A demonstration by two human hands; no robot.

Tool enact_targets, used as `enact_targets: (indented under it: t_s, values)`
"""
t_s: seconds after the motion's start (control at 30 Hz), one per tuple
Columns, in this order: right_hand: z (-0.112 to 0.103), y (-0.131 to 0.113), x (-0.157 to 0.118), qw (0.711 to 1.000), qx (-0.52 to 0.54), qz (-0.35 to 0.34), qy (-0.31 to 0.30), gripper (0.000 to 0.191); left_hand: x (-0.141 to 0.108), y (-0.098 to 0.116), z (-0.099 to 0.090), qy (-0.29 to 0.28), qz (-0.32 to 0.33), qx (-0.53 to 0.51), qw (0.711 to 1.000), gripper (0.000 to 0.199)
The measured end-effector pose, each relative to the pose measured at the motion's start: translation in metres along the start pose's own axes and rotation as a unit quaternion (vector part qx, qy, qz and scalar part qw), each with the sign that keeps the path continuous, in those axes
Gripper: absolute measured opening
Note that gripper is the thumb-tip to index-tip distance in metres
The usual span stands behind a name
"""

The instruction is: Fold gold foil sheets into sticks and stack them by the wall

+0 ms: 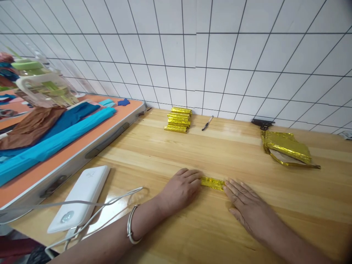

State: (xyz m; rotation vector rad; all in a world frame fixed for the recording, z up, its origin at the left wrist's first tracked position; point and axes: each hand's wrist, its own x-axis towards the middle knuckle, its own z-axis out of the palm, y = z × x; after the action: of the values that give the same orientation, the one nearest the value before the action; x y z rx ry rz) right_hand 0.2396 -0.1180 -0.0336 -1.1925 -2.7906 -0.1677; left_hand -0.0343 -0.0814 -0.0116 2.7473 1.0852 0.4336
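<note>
A narrow folded strip of gold foil paper (212, 182) lies flat on the wooden table (170, 157). My left hand (180, 190) presses on the strip's left end with its fingers flat. My right hand (246, 207) lies flat, its fingertips on the strip's right end. A silver bangle circles my left wrist. A stack of folded gold strips (178, 119) sits at the back by the tiled wall. Loose gold foil sheets (287, 148) lie at the right.
A white power bank (79, 196) with white cables lies at the near left. A pen (207, 123) rests by the wall, and a black clip (262, 123) sits behind the loose sheets. An orange table (82, 143) at the left carries blue and brown cloth and a clear container.
</note>
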Motion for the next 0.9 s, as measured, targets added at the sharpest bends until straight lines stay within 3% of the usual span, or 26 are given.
enact_targets:
  t_s: [0.17, 0.27, 0.53, 0.7, 0.9]
  values:
    - [0.002, -0.004, -0.001, 0.999, -0.034, 0.001, 0.019, 0.047, 0.014, 0.018, 0.011, -0.037, 0.035, -0.018, 0.999, 0.06]
    - [-0.002, -0.007, 0.001, 1.0, -0.014, 0.007, 0.017, 0.051, 0.014, 0.021, 0.016, -0.056, 0.044, -0.032, 0.997, 0.068]
    - [-0.009, -0.035, 0.044, 0.996, 0.081, 0.043, -0.008, 0.073, 0.012, 0.019, 0.021, -0.047, 0.056, -0.05, 0.996, 0.07]
    - [-0.003, -0.034, 0.035, 0.994, 0.101, 0.027, -0.013, 0.075, 0.007, 0.008, 0.011, -0.071, 0.092, -0.067, 0.991, 0.077]
    - [-0.005, -0.028, 0.032, 0.992, 0.104, 0.027, -0.063, 0.066, -0.009, -0.002, 0.001, -0.075, 0.054, -0.034, 0.995, 0.063]
